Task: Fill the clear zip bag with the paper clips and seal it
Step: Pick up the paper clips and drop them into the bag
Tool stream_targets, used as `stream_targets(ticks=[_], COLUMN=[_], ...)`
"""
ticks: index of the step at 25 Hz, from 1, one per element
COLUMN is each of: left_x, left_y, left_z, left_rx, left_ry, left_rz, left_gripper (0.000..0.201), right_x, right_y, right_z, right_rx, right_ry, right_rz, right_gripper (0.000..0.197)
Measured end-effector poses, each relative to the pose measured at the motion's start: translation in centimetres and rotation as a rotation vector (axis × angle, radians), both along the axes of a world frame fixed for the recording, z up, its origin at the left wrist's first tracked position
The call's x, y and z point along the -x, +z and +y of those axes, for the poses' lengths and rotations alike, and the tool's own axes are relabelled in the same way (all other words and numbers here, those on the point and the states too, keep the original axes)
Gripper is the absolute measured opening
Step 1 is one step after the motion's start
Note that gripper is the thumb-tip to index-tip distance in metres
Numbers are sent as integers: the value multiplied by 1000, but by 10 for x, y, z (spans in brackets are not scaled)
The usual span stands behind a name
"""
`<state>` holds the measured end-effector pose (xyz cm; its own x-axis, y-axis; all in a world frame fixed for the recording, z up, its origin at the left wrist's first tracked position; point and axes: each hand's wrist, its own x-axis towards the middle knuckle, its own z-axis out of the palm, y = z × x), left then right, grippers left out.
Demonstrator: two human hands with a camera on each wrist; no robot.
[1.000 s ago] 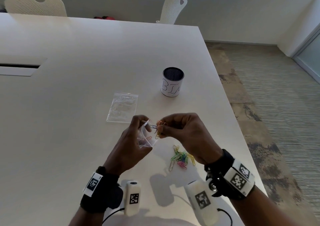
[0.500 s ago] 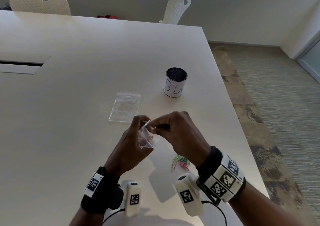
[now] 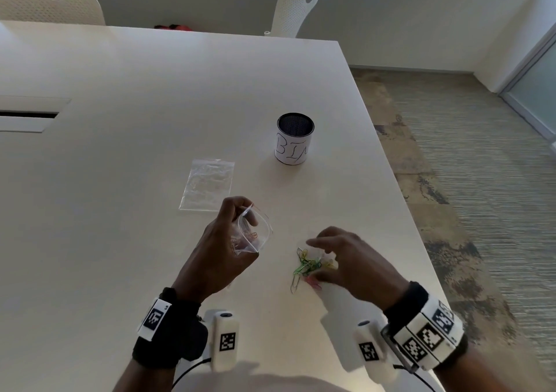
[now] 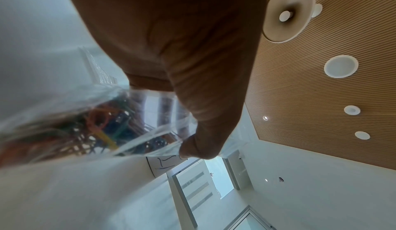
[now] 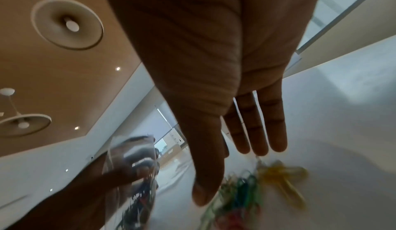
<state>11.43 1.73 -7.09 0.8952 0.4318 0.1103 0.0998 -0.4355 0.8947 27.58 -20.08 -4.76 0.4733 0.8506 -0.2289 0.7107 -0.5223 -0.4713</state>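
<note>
Your left hand (image 3: 221, 250) pinches the zip bag (image 3: 252, 232) by its rim, keeping the mouth open, while your right hand (image 3: 350, 260), fingers straight and empty, hovers over the paper clips (image 3: 307, 263) for another pick.

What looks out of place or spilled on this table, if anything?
Nothing stands out. The loose paper clips lie on the table under the right hand, waiting to be bagged. The left hand holds the clear zip bag open and intact.

office mtg rm | big white table (image 3: 150, 121) | perforated chairs (image 3: 296, 9) | carpet (image 3: 481, 181)
</note>
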Motion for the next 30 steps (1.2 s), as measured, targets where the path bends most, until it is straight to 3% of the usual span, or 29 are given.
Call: stream_targets(ticks=[3,9,13,18,23,27,30], left_x=[0,2,2,2,1,1,1], left_y=[1,2,2,2,1,2,3], left_z=[0,0,1,1,-1,-2,-3], left_rx=[-14,-32,-30,-24,-20,-20,-12], left_ry=[-7,-11,-8,-7,-1,-5,-4], left_rz=[6,8,6,6,9,12,13], left_gripper=[69,70,69,69,69,70,68], right_x=[13,17,16,7,-17,-27,-24], right_y=[-16,-31,-29,-19,-18,-11,1], right_z=[-2,7,15,20,14,7,9], right_rx=[39,-72,-47,-84,-254,-375,-481], right_ry=[92,121,149,81,-81,-348,-418], right_rz=[-109,-173,-262,-251,-12,396,650], right_gripper=[71,28,19,16,11,11,11])
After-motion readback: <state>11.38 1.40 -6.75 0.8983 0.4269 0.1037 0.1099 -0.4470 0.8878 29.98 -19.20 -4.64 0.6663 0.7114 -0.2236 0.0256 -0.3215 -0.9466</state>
